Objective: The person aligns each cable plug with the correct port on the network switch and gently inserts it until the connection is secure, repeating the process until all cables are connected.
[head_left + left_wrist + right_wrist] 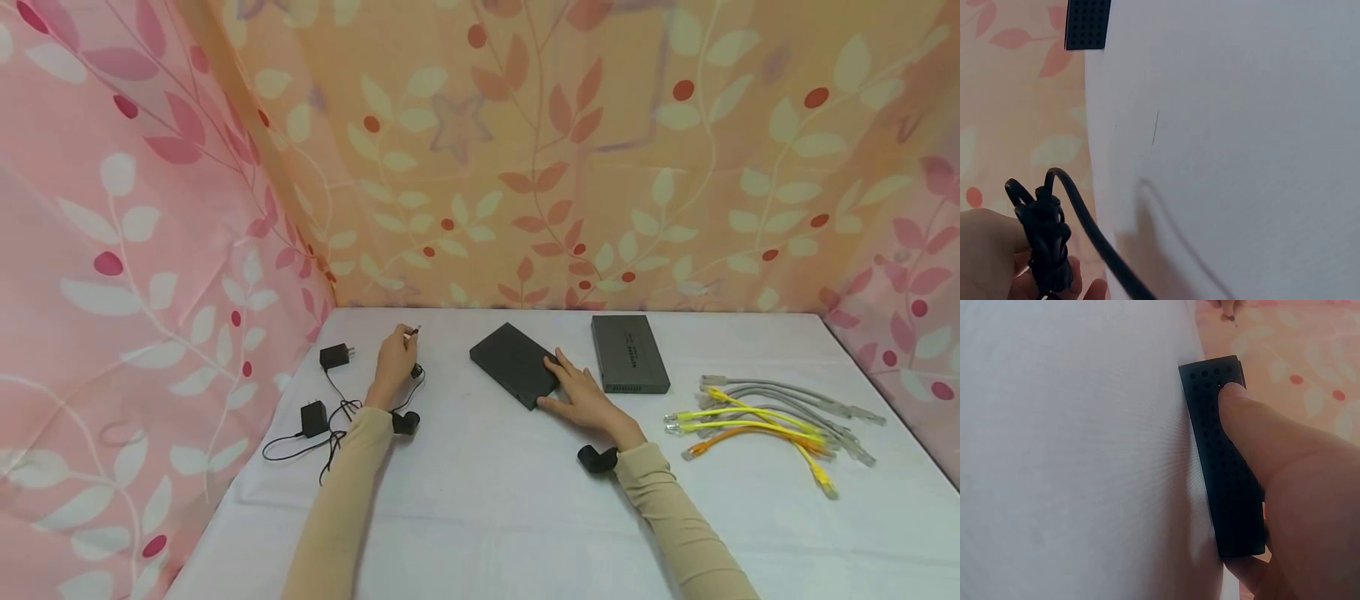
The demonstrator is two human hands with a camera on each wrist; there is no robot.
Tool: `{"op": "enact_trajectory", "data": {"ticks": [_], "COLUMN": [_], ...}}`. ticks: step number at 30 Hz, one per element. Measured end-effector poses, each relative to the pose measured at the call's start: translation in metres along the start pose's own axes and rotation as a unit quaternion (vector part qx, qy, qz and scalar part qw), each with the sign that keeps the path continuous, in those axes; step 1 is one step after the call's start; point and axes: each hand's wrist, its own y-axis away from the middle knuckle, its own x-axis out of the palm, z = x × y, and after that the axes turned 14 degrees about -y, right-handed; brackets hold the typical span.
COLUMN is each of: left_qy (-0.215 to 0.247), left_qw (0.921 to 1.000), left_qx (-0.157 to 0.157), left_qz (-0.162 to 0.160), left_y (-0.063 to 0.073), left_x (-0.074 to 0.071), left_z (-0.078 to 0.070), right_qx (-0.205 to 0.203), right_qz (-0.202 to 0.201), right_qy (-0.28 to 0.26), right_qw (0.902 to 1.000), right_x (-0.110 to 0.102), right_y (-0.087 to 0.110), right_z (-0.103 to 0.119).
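Nearest you, your two beige sleeves (330, 517) reach forward over the white table (480, 533), a black wrist camera (597, 459) at each cuff. To the right, yellow network cables (822, 479), an orange network cable (720, 436) and grey network cables (817, 402) lie across one another in a loose pile. To the left, a black adapter (313, 418) lies beside its tangled cord; a second adapter (334, 356) lies a little farther off, prongs pointing right.

Your right hand (581, 398) grips the black box (513, 362) by its near right corner, thumb against the side pierced with small holes; the box sits turned askew near the middle of the table. Your left hand (393, 358), well apart from it on the left, pinches a black cord (1047, 237), its plug poking past the fingertips and a bundled part hanging at the hand. You cannot tell which adapter that cord joins.

Right of the black box, apart from it, lies a grey box (630, 354) with upside-down lettering. Behind everything hangs orange leaf-patterned cloth (480, 167).
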Motion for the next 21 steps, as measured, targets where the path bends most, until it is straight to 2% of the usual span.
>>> {"op": "enact_trajectory", "data": {"ticks": [5, 9, 21], "left_qy": [0.012, 0.022, 0.053], "left_qw": [0.9999, 0.9997, 0.9968], "left_qx": [0.003, 0.003, 0.027], "left_qz": [-0.012, -0.007, 0.053], "left_y": [0.008, 0.017, 0.038], "left_x": [0.003, 0.003, 0.005], "left_z": [-0.008, -0.015, -0.034], "right_qx": [-0.001, -0.003, -0.006], "right_qz": [0.0, -0.002, -0.005], "right_qy": [0.003, 0.005, 0.008], "right_qw": [1.0, 1.0, 0.9999], "right_x": [0.001, 0.001, 0.0], "right_y": [0.0, 0.0, 0.0], "right_z": [-0.001, -0.001, 0.0]}}
